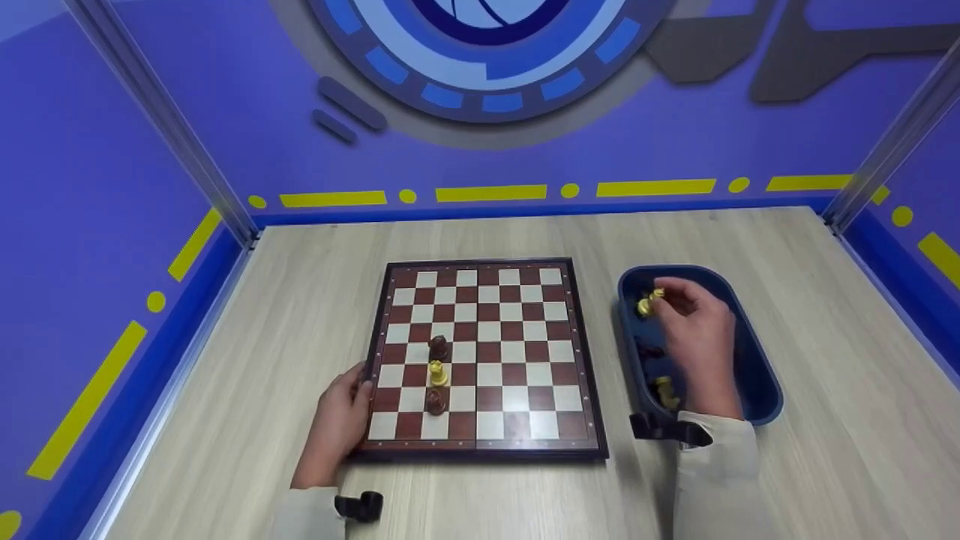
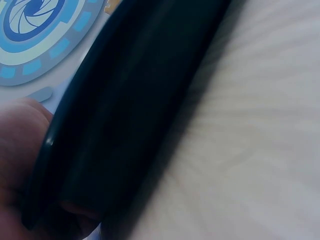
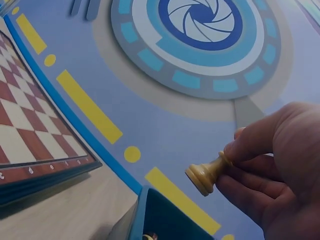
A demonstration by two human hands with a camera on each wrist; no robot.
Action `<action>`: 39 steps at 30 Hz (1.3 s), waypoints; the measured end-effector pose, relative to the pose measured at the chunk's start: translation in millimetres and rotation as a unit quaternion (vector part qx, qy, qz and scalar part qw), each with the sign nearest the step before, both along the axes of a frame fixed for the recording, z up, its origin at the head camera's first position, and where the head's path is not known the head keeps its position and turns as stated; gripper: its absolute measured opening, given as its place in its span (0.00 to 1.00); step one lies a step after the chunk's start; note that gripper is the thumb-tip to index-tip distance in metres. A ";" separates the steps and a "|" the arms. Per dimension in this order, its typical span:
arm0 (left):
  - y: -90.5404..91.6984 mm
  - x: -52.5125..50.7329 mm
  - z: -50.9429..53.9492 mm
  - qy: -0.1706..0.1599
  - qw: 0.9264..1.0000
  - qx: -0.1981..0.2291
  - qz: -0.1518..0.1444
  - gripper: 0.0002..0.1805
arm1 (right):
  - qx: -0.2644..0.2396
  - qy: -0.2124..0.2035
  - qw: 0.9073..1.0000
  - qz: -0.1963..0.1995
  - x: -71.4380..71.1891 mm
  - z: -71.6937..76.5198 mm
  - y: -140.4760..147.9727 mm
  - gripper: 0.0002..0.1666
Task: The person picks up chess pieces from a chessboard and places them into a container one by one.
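My left hand [image 1: 337, 424] grips the left edge of the chessboard [image 1: 514, 396], near its front corner. In the left wrist view that hand [image 2: 20, 145] lies against the dark board edge [image 2: 120, 110], fingertips curled round it. Above the blue bin [image 1: 766, 397], my right hand [image 1: 699, 341] pinches a pale yellow chess piece [image 1: 646, 307]. The right wrist view shows the piece [image 3: 204, 176] tilted, its base pointing away from the right hand [image 3: 295, 170]. On the board's left half, a yellow piece [image 1: 438, 374] stands between two dark brown pieces [image 1: 439, 346] [image 1: 436, 402] in one column.
Inside the bin, a dark piece [image 1: 649, 350] and a yellow piece [image 1: 665, 393] lie along the left side. The bin stands to the right of the board on the wooden table [image 1: 525, 499]. Blue-purple panels [image 1: 480, 169] enclose the table at the back and sides.
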State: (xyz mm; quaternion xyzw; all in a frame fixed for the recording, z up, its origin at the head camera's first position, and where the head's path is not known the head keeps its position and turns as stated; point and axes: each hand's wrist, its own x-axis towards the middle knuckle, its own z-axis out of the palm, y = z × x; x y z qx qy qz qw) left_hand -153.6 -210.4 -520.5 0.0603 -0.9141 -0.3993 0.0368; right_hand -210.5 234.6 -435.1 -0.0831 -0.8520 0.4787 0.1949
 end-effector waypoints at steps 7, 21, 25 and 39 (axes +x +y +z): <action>-0.7 1.3 -0.1 -0.002 1.000 0.001 0.001 0.22 | 0.017 -0.009 1.000 -0.022 -1.0 -3.2 2.8 0.13; -1.0 0.4 -0.1 0.000 1.000 0.006 -0.001 0.23 | 0.014 -0.019 1.000 -0.011 -0.2 -1.0 -2.3 0.13; -0.3 -0.2 0.9 -0.003 1.000 0.009 0.000 0.23 | 0.014 -0.015 1.000 -0.008 -1.0 -0.7 -5.4 0.13; -0.2 -0.2 1.1 -0.006 1.000 0.010 0.002 0.23 | 0.021 0.026 0.999 0.028 -1.4 -1.4 -28.3 0.11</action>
